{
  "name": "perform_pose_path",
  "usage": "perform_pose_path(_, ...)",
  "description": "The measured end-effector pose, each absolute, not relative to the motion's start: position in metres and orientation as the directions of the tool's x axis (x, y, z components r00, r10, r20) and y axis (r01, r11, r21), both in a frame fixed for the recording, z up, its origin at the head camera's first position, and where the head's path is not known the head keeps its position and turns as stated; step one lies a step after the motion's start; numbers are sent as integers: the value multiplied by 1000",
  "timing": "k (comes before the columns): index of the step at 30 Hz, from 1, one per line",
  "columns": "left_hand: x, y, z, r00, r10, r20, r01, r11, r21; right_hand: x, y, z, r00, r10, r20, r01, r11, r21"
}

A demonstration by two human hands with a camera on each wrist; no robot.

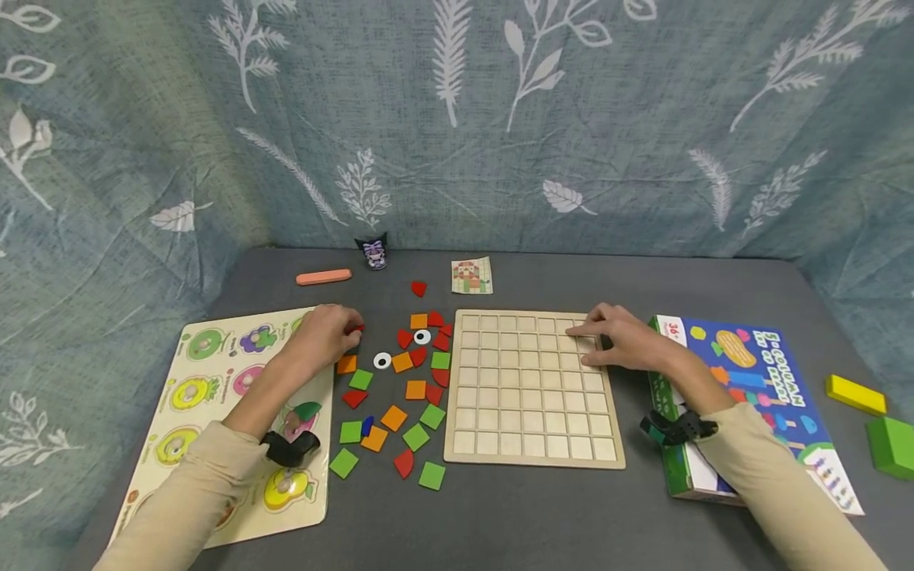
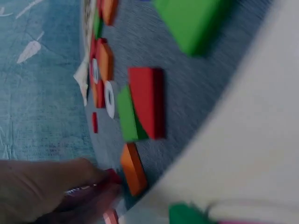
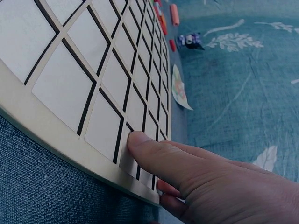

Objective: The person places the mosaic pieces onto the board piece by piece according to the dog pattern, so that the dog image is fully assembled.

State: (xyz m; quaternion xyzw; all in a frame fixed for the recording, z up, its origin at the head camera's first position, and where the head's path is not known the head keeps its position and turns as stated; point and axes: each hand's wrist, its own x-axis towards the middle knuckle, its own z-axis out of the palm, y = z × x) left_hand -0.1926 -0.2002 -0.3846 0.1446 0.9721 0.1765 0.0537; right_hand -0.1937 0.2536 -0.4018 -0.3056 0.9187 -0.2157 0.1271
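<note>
My left hand [image 1: 324, 337] pinches a small red piece [image 2: 113, 176] beside the right edge of the fruit puzzle board [image 1: 203, 396]; most of that piece is hidden by the fingers. Just below it lies an orange square [image 1: 347, 364], with a green square [image 1: 360, 381] and a red quarter-circle [image 1: 355, 398] close by. On the right, my right hand [image 1: 624, 337] rests at the upper right part of a wooden grid board [image 1: 534, 465]. Its thumb and fingers are spread, with the thumb tip over a cell near the rim in the right wrist view. The grid's cells hold no pieces.
Loose coloured pieces, including a white ring with a black centre [image 1: 382, 362], lie between the boards. Behind them are a pattern card [image 1: 471, 276], a small figurine [image 1: 374, 252] and a coral stick [image 1: 324, 277]. At right stand a box [image 1: 757, 396] and blocks [image 1: 855, 394].
</note>
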Motion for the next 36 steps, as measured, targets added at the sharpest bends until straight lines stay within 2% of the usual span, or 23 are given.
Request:
perform_pose_path(4,-194,-191,-384,-962,273,10,249,863,439,-194,254,-402,-781,-617,-101,-508,720,-472)
perform_pose_path(10,-196,-166,-384,-941,318,118,330,783,527,-193,254,-404,-782,-615,-104,-508,724,-467)
perform_pose_path(15,-202,-139,-380,-933,345,103,333,715,614,-194,254,-403,-788,-606,-110,-496,730,-471)
perform_pose_path(20,-209,-110,-380,-922,386,27,303,678,670,-195,254,-403,-790,-603,-114,-492,733,-470)
perform_pose_path(28,-221,-73,-391,-893,448,-35,299,651,698,-194,253,-404,-790,-601,-122,-488,736,-468)
perform_pose_path(36,-227,-53,-396,-859,513,-8,396,673,625,-195,252,-402,-789,-604,-117,-493,734,-467)
